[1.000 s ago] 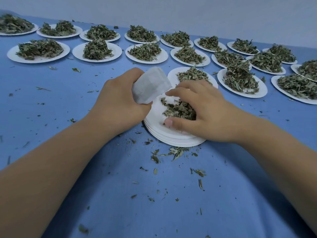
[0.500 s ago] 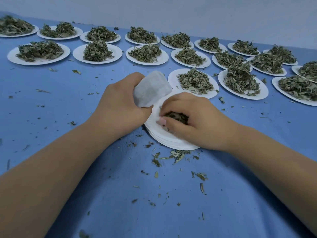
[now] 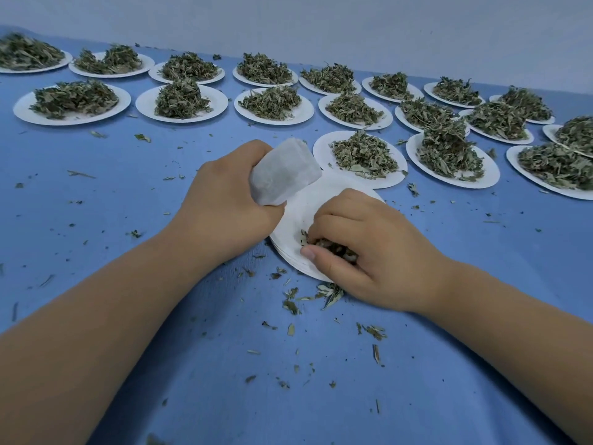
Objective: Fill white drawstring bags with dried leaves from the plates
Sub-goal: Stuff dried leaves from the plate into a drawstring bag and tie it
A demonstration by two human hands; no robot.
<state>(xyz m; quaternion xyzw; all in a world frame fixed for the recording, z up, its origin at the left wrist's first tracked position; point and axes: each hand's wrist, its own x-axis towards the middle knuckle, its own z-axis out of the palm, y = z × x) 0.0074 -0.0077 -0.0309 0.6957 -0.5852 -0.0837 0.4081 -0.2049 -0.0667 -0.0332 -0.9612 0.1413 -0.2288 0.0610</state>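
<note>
My left hand grips a white drawstring bag, holding it tilted above the far left edge of a stack of white paper plates. On the top plate my right hand is curled over a small clump of dried leaves, with the fingers and thumb closed round them. The bag's opening is hidden behind my left hand. Most of the top plate is bare.
Several white plates heaped with dried leaves stand in rows across the far half of the blue table, the nearest just beyond the stack. Loose leaf crumbs are scattered on the cloth in front of the stack.
My right hand has closed and drawn the leaves toward the near edge of the top plate, gathering them under its fingers. My left hand with the bag has barely moved.
</note>
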